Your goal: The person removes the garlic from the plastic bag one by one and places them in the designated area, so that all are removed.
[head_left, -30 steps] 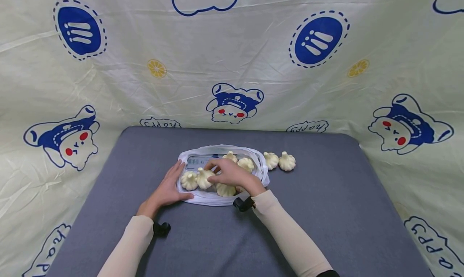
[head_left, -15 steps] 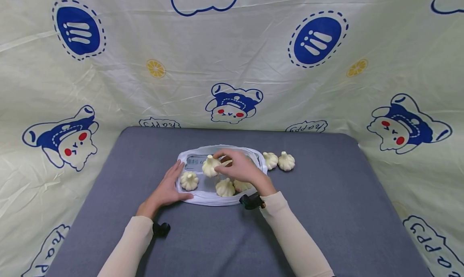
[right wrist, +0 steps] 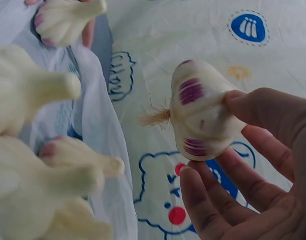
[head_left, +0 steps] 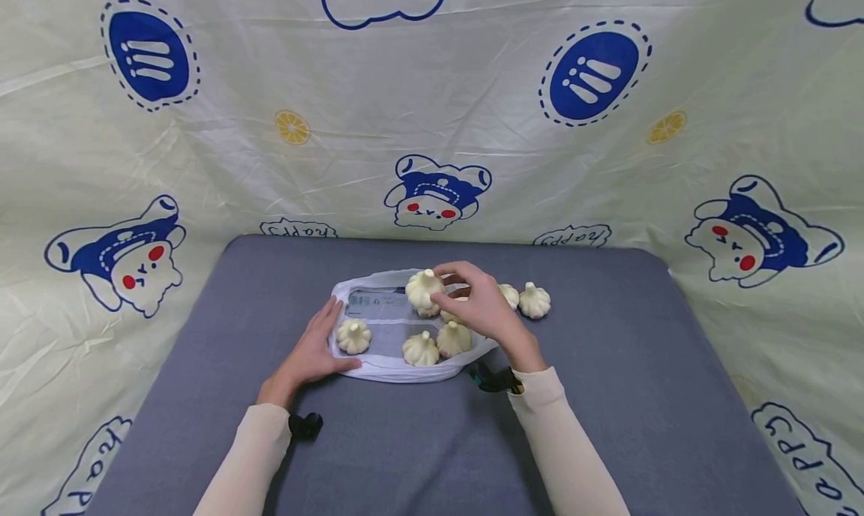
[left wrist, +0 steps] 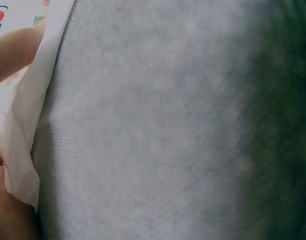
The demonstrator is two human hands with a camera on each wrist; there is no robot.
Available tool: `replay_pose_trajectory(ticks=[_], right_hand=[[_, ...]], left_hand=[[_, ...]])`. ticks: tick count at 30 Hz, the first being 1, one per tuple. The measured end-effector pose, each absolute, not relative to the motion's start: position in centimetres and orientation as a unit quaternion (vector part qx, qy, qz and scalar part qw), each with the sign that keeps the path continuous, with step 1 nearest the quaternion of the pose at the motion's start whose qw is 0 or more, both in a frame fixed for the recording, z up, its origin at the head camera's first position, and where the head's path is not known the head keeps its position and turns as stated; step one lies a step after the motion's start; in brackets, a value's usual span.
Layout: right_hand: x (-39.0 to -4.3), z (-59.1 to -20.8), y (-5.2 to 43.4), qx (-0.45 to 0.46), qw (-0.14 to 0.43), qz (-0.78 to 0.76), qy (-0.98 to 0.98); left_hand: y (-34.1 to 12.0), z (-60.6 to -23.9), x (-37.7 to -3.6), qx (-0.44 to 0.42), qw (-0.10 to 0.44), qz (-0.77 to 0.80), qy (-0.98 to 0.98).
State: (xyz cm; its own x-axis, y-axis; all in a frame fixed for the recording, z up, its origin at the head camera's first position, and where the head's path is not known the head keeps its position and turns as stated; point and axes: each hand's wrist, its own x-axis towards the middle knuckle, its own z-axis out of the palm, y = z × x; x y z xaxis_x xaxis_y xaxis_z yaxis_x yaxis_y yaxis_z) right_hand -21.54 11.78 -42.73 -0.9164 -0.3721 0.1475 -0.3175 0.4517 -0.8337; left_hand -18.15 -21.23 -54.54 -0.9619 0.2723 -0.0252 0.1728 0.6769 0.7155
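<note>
My right hand (head_left: 475, 298) pinches a garlic bulb (head_left: 424, 295) between thumb and fingers, stalk up, over the back right part of a white plastic bag (head_left: 398, 371). In the right wrist view, the held bulb (right wrist: 205, 112) shows purple streaks and a tuft of roots. My left hand (head_left: 313, 349) rests along the bag's left side, fingers straight on the rim and thumb at the near edge. Inside the bag, one bulb (head_left: 353, 337) sits at the left and two, a middle bulb (head_left: 421, 349) and its neighbour (head_left: 454, 339), at the front right. Another is partly hidden behind my right hand.
Two more garlic bulbs lie on the grey table (head_left: 607, 396) right of the bag, the outer bulb (head_left: 535, 301) in full view and the inner bulb (head_left: 510, 296) partly covered by my right hand. A printed pale curtain (head_left: 432, 103) hangs behind the table.
My right hand has lifted a garlic bulb from beside the left one in the bag and carried it right and toward the back. My left hand has stayed at the bag's rim.
</note>
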Motion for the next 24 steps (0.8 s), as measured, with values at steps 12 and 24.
replay_pose_trajectory(ticks=[12,24], right_hand=[[-20.4,-42.2,16.6,-0.159,-0.056,-0.497,0.851],[-19.7,-43.6,22.4,-0.091,-0.094,-0.468,0.874]], left_hand=[[-20.9,-54.5,-18.1,0.121,0.066,0.381,0.914],[-20.8,-54.2,-18.3,0.131,0.077,0.376,0.914]])
